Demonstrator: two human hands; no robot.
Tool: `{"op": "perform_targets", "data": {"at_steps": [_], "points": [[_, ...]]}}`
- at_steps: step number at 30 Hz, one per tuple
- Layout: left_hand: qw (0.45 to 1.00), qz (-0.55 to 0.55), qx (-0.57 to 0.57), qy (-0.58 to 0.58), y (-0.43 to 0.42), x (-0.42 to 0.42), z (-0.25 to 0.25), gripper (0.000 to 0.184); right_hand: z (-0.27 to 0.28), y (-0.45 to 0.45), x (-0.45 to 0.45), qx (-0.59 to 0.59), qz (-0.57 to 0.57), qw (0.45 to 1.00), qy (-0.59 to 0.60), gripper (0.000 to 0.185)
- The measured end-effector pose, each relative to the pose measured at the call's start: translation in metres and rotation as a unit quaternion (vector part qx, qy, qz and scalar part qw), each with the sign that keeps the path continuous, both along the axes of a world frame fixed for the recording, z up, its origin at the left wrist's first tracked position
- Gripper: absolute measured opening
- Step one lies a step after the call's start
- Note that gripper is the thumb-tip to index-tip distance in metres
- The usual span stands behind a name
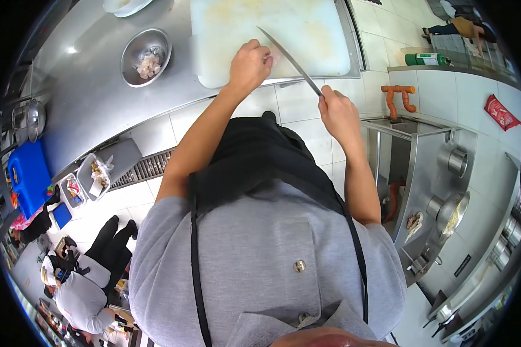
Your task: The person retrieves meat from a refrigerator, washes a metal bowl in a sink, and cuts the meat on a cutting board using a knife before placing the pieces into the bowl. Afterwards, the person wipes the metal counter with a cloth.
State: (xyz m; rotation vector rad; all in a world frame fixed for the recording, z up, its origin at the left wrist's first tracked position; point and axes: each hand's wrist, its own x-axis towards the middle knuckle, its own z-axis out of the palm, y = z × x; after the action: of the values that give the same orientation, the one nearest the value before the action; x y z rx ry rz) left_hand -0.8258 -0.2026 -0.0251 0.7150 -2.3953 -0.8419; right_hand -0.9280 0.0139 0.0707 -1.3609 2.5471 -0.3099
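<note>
My right hand (340,115) is wrapped round the handle of a long kitchen knife (289,61). Its blade slants up and left over a white cutting board (312,29). Just left of the blade is my left hand (250,66), fingers curled in at the board. Against those fingertips lies a small pale pink piece of raw meat (275,56), partly hidden by the fingers. To the left, a steel bowl (134,47) holds several similar pale pieces (149,66).
The board lies on a steel counter (92,75). A white dish (127,6) sits at its far edge. Grey bins (94,175) stand on the floor at left, near another person (84,298). At right are a steel stand (414,168) and a wok (452,214). Someone else is at far upper right.
</note>
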Motion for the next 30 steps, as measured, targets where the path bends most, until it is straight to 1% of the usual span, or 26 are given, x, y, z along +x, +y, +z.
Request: {"op": "perform_targets", "data": {"at_steps": [5,7,8,10,13,16,20,23,25,26,28,29,30], "points": [[1.000,0.013,0.026,0.007,0.002,0.000,-0.002,0.012,0.003,0.000,-0.004,0.005,0.033,0.999,0.004,0.011],[0.998,0.006,-0.027,0.048,0.002,0.000,0.000,0.011,0.002,-0.002,-0.003,0.014,0.060,0.998,-0.022,0.012],[0.999,0.007,-0.026,0.048,0.002,0.000,0.001,0.011,0.002,-0.005,-0.002,0.015,0.060,0.998,-0.022,0.012],[1.000,-0.012,-0.022,-0.003,0.000,-0.001,0.002,0.012,0.000,-0.015,0.000,0.084,0.048,0.994,-0.041,0.014],[0.999,-0.014,-0.034,-0.010,-0.002,-0.002,0.001,0.011,-0.019,-0.037,0.006,0.074,0.046,0.995,-0.052,0.016],[0.999,-0.016,-0.032,0.003,-0.003,0.001,0.001,0.009,-0.015,-0.040,0.012,0.068,0.031,0.994,-0.075,0.017],[0.998,-0.029,-0.048,-0.011,-0.006,0.002,0.003,0.009,-0.017,0.006,0.012,0.091,0.016,0.993,-0.079,0.016],[0.998,-0.035,-0.058,0.012,-0.007,0.005,0.003,0.007,-0.011,0.026,0.012,0.059,-0.005,0.993,-0.099,0.017],[0.999,-0.033,0.005,0.027,-0.016,0.006,0.004,0.010,-0.006,0.023,0.003,0.035,-0.010,0.992,-0.120,0.016],[0.999,-0.041,0.004,0.026,-0.022,0.005,0.006,0.010,-0.004,0.022,0.001,0.032,-0.017,0.992,-0.121,0.016],[0.999,-0.017,-0.030,0.002,-0.039,0.002,0.020,0.016,0.001,0.018,-0.003,-0.037,-0.055,0.981,-0.180,0.017],[0.996,-0.051,-0.067,-0.016,-0.044,0.000,0.029,0.024,0.003,0.017,-0.005,-0.040,-0.059,0.981,-0.181,0.017],[0.996,-0.055,-0.068,-0.017,-0.047,-0.005,0.037,0.024,0.006,0.017,-0.006,-0.047,-0.082,0.979,-0.183,0.017]]}}
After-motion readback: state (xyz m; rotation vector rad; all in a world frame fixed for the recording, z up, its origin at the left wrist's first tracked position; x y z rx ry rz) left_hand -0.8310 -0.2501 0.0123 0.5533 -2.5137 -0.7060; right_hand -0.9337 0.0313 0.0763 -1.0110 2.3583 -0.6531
